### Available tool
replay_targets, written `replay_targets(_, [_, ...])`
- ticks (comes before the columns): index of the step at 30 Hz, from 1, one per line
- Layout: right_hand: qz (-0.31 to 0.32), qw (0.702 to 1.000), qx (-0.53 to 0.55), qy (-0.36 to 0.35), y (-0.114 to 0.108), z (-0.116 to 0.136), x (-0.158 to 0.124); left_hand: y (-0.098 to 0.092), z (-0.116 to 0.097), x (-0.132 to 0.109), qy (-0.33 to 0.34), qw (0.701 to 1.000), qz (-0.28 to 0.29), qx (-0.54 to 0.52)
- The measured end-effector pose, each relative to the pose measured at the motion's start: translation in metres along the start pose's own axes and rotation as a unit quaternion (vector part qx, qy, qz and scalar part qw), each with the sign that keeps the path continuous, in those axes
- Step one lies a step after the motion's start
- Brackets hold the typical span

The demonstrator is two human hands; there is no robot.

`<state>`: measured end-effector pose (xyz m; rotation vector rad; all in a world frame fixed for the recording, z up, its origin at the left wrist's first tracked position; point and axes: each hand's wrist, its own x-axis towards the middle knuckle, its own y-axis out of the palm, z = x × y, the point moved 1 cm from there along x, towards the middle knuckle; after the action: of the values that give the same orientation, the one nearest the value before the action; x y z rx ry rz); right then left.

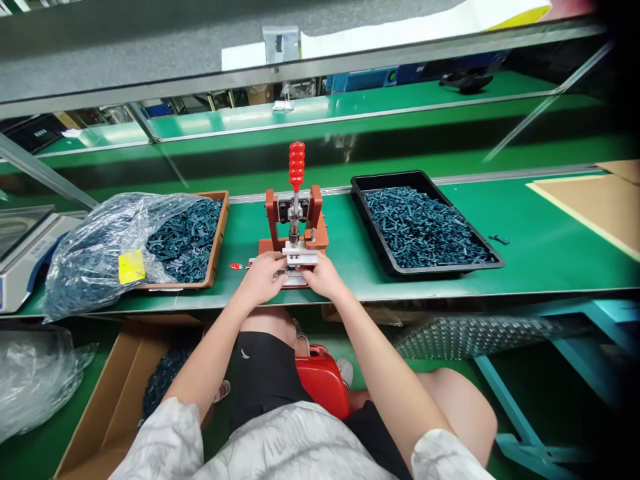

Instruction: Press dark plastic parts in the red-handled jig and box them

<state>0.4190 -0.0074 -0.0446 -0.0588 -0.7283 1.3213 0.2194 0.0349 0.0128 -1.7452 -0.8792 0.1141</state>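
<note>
A toggle-clamp press with a red ribbed handle (297, 167) and an orange-brown frame (315, 207) stands on the green bench in front of me. Its handle points straight up. My left hand (265, 277) is at the left side of the metal jig block (302, 259), thumb and fingers bent together. From the right, my right hand (323, 276) reaches the same block with its fingertips tucked under the front edge. Both hands look closed, but whatever lies between the fingertips is too small or hidden to make out.
On the left, a brown tray (221, 243) holds dark teal plastic pieces (187, 240), partly under a clear bag (100, 247). A black tray (395, 267) of similar slim pieces stands right, with loose pieces (499, 239) beside it. A scale (30, 260) sits far left; cardboard (595, 207) lies far right.
</note>
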Motion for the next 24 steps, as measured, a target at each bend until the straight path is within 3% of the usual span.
replay_targets(2, [0.0, 1.0, -0.012, -0.004, 0.0, 0.002, 0.0, -0.002, 0.012, -0.023, -0.031, 0.986, -0.163, 0.012])
replay_targets(4, [0.001, 1.0, -0.026, 0.0, 0.0, 0.003, 0.001, -0.007, 0.034, -0.043, -0.116, 0.939, -0.324, -0.014])
replay_targets(6, [0.008, 0.999, -0.033, 0.017, -0.001, 0.006, 0.002, -0.011, 0.058, -0.047, -0.208, 0.889, -0.387, -0.128])
replay_targets(9, [0.025, 0.998, -0.039, 0.048, -0.003, 0.01, 0.003, -0.012, 0.073, -0.024, -0.278, 0.854, -0.305, -0.316])
replay_targets(11, [0.03, 0.997, -0.041, 0.061, -0.003, 0.012, 0.004, -0.007, 0.059, 0.0, -0.251, 0.885, -0.232, -0.316])
replay_targets(13, [0.03, 0.997, -0.036, 0.062, -0.004, 0.013, 0.003, 0.003, 0.034, 0.019, -0.2, 0.927, -0.194, -0.252])
replay_targets(16, [0.019, 0.998, -0.008, 0.059, -0.005, 0.01, 0.002, 0.017, 0.002, 0.029, -0.161, 0.963, -0.154, -0.153])
replay_targets(19, [-0.005, 0.996, 0.028, 0.082, -0.007, 0.004, 0.002, 0.022, -0.003, 0.023, -0.145, 0.972, -0.139, -0.122])
replay_targets(24, [0.03, 0.984, 0.026, 0.172, -0.012, 0.001, 0.007, 0.016, 0.018, 0.025, -0.164, 0.942, -0.17, -0.237])
